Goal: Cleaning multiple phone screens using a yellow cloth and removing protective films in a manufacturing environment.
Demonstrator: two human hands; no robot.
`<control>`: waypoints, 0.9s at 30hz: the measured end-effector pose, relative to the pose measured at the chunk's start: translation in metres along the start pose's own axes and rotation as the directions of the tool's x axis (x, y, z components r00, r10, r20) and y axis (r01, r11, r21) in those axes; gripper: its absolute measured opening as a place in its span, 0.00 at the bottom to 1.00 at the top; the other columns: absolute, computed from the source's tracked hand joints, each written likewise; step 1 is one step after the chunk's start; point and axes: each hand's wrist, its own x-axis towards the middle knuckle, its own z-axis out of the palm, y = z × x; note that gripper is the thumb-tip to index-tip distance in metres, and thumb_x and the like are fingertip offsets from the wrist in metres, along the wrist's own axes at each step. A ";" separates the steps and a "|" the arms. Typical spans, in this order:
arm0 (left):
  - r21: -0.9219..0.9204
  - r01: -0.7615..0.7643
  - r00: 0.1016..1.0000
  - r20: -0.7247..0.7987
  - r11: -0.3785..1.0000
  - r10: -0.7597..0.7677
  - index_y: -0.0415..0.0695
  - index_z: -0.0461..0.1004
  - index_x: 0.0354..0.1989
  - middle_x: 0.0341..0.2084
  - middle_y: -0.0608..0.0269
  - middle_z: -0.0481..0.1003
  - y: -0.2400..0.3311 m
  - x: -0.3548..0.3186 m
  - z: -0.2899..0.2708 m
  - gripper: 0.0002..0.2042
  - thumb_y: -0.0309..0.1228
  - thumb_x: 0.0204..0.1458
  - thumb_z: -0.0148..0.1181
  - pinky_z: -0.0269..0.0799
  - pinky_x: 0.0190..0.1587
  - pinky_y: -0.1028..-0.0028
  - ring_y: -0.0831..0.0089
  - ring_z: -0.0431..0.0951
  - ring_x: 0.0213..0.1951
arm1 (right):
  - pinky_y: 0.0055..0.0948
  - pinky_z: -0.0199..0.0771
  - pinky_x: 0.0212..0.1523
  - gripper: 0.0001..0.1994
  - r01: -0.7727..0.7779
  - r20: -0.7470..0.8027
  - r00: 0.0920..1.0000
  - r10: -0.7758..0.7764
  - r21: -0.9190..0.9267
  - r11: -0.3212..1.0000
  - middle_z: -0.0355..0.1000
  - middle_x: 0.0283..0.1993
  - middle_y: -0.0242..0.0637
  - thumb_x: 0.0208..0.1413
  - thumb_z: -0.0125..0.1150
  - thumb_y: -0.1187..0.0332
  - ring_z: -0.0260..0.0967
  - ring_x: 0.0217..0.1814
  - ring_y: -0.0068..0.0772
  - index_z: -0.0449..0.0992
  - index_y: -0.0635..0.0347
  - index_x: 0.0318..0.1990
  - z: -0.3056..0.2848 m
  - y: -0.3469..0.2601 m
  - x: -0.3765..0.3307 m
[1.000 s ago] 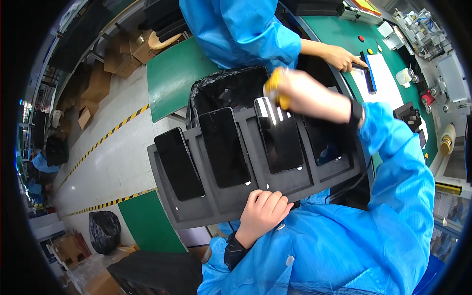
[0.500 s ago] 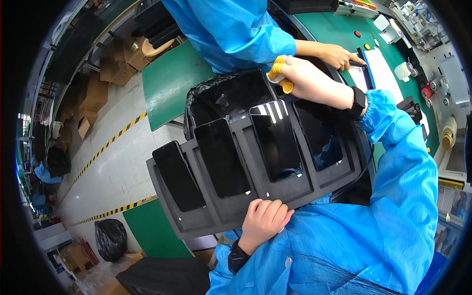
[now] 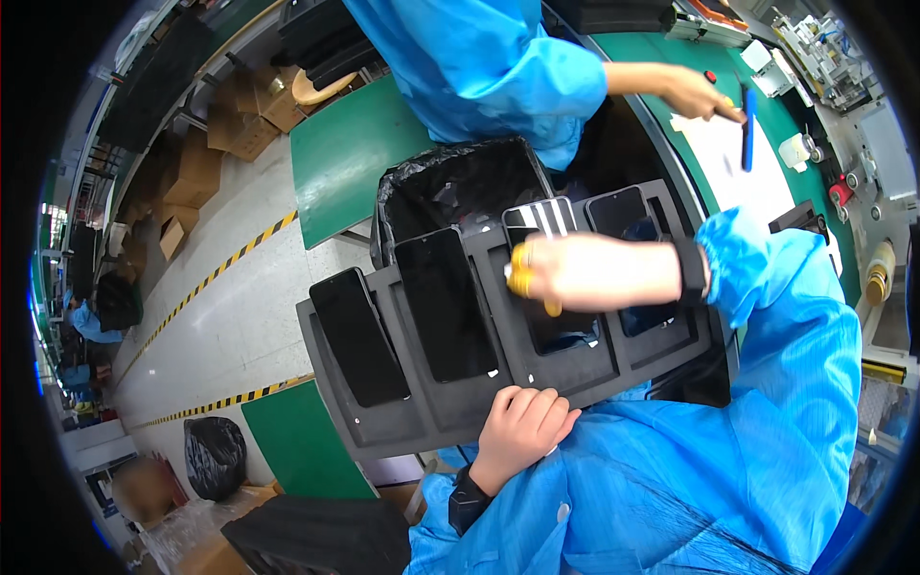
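A dark grey tray [image 3: 441, 412] with several slots lies in front of me, each slot bearing a black phone-like panel: the leftmost panel [image 3: 359, 340], a second panel [image 3: 446, 307], a third [image 3: 567, 335] and a fourth [image 3: 618, 213]. My left hand [image 3: 522, 431] has its fingers curled at the tray's near edge, gripping it. Over the third panel is my right hand [image 3: 575, 273], blurred by motion. Yellow finger cots [image 3: 520, 273] cover its fingertips, which are pressed together. A whitish bit shows there, too smeared to name; the hand hides the panel's middle.
Beyond the tray stands a bin lined with a black bag [image 3: 388, 206]. A co-worker's hand [image 3: 704, 96] holds a blue strip-like thing [image 3: 748, 129] above white sheets [image 3: 719, 158] on the green bench. A green table [image 3: 340, 182] is at the far left.
My right hand has come nearer to me and left, from beyond the tray to over the third panel. The co-worker's hand has shifted right, lifting the blue thing. My left hand stays put.
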 end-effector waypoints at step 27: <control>0.017 -0.056 0.998 -0.040 0.998 0.057 0.45 0.73 0.30 0.31 0.64 0.74 0.004 0.005 0.008 0.13 0.33 0.38 0.70 0.68 0.41 0.65 0.66 0.73 0.34 | 0.38 0.71 0.44 0.11 -0.384 -0.261 0.891 0.373 0.006 0.923 0.72 0.37 0.43 0.44 0.61 0.77 0.71 0.41 0.45 0.75 0.63 0.39 0.013 -0.004 -0.063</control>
